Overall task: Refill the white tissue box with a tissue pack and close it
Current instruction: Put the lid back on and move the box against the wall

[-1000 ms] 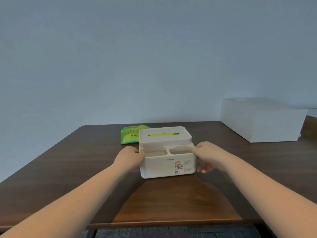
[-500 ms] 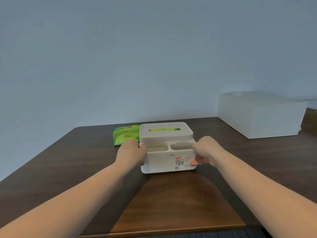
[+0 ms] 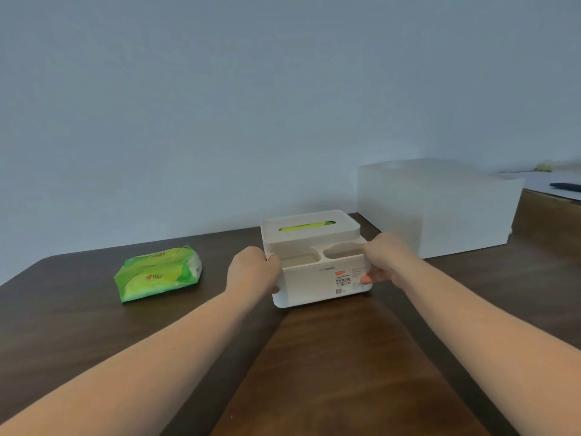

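The white tissue box (image 3: 317,283) stands on the dark wooden table (image 3: 330,357), its lid on, with green showing through the top slot (image 3: 306,225). Two open compartments sit at its front. My left hand (image 3: 251,272) grips the box's left side and my right hand (image 3: 385,261) grips its right side. A green tissue pack (image 3: 157,273) lies flat on the table, well apart to the left of the box.
A large white box (image 3: 440,209) stands at the back right of the table, just behind my right hand. Beyond it, a lighter surface holds a dark flat object (image 3: 566,186). A plain wall rises behind the table.
Both hands have slid the tissue box to the right and farther back, toward the large white box. The green pack now lies clear of it on the left.
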Demonstrator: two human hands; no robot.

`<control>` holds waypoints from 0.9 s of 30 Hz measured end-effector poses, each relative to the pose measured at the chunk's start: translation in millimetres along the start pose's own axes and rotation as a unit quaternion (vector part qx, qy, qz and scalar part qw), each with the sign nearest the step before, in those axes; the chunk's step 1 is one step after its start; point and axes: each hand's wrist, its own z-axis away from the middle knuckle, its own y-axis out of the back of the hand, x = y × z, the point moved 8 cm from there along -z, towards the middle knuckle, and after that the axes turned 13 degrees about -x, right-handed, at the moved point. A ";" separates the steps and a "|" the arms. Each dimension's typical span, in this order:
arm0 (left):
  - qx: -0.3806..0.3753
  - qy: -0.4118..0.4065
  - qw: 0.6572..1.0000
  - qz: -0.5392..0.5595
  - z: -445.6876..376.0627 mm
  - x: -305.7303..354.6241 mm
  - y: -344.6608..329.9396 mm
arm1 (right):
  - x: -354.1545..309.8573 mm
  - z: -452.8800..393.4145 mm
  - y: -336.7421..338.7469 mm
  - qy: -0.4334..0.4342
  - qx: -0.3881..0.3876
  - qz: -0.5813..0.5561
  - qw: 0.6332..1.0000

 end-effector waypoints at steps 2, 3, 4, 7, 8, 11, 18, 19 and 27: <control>-0.004 0.001 1.000 0.000 -21.4 9.7 -10.0 | -3.0 -16.6 10.7 -0.003 0.015 -0.007 1.000; -0.002 0.002 1.000 -0.003 -32.2 13.8 -14.0 | -4.1 -24.4 14.6 -0.006 0.020 -0.012 1.000; 0.000 0.003 1.000 -0.004 -43.0 17.5 -17.2 | -5.3 -32.1 18.2 -0.009 0.026 -0.017 0.999; 0.001 0.011 1.000 0.005 -75.0 24.6 -26.8 | -9.9 -54.0 27.8 -0.016 0.044 -0.016 0.999; 0.002 0.013 1.000 0.007 -83.9 26.5 -30.1 | -11.5 -61.5 30.3 -0.015 0.048 -0.017 0.999; 0.010 0.010 1.000 0.021 -106.6 31.3 -39.8 | -15.2 -85.0 37.3 -0.012 0.064 -0.018 0.998; 0.018 0.010 0.999 0.049 -143.7 46.1 -58.0 | -24.7 -112.4 54.8 -0.016 0.115 0.018 0.993; 0.018 0.014 0.999 0.048 -147.6 47.3 -59.0 | -26.1 -113.5 55.8 -0.017 0.122 0.023 0.992; 0.028 -0.009 0.996 0.087 -160.9 52.4 -72.2 | -21.0 -126.6 67.5 0.006 0.184 0.051 0.982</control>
